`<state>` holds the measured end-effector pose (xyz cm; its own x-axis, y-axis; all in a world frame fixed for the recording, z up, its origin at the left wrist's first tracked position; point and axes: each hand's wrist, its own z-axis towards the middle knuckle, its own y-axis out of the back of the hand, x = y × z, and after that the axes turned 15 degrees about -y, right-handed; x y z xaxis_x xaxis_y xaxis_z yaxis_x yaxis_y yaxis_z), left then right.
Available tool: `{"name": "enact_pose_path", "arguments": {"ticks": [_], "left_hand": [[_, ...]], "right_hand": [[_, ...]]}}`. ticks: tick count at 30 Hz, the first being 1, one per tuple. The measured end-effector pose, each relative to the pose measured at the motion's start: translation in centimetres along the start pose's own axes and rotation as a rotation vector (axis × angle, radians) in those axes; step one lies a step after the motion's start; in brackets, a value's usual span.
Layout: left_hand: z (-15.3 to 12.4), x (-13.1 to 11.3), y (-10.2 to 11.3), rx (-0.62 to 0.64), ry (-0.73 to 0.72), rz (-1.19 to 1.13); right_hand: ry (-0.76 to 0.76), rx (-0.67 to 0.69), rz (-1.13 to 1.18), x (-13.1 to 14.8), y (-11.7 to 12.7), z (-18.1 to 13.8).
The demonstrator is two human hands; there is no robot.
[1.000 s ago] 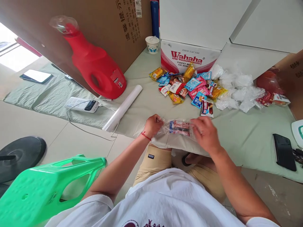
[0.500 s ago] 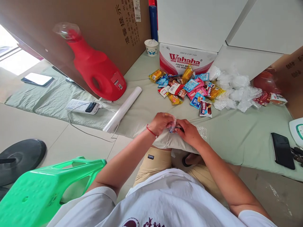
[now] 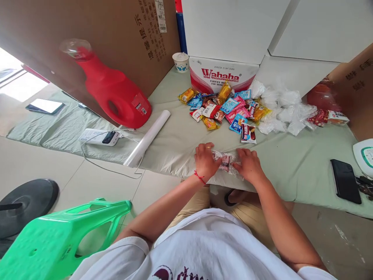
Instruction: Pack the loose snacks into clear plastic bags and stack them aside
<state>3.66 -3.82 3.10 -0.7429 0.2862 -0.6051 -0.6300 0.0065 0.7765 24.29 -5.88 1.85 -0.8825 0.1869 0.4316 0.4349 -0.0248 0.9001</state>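
Observation:
A small snack packet in clear bubble wrap [image 3: 225, 162] lies near the front edge of the cloth-covered surface, its dark red print showing through. At its left end is my left hand [image 3: 206, 161], a red string bracelet on the wrist, with bent fingers and the thumb on the wrap. My right hand [image 3: 250, 165] grips the other end, thumb on the wrap and fingers curved over its far side. Beyond my hands lies a pile of colourful snack packets [image 3: 223, 109]. Beside that pile are several bundles in clear wrap [image 3: 287, 109].
Left of my hands lie a roll of clear film [image 3: 148, 138], a white power bank [image 3: 99, 137] with its cable, and a red jug [image 3: 116, 89]. A Wahaha carton [image 3: 223, 74] and paper cup [image 3: 180, 62] stand behind. A black phone [image 3: 345, 181] is at right, a green stool [image 3: 49, 237] lower left.
My hands were close together, fingering the packet and a bit of plastic. Now they are apart at its two ends, and the wrapped packet lies on the cloth between them. The view shifted slightly.

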Motion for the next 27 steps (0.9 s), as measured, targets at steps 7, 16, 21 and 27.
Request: {"name": "enact_pose_path", "arguments": {"ticks": [7,16,21,27], "left_hand": [[-1.0,-1.2,-0.7,0.103,-0.01,0.07],[-4.7,-4.1,-3.4,-0.102,-0.825,-0.074],[-4.5,-3.9,-3.8,-0.17,-0.887,-0.566],[-4.6,-2.6,-2.3,-0.358,-0.562,-0.633]], "right_hand": [[-0.074,0.06,0.105,0.5,0.5,-3.2],[-0.384,0.412,1.353,2.2,-0.9,-6.6],[-0.52,0.51,1.746,2.0,-1.4,-7.0],[-0.596,0.192,1.625,1.3,-1.0,-6.0]]}}
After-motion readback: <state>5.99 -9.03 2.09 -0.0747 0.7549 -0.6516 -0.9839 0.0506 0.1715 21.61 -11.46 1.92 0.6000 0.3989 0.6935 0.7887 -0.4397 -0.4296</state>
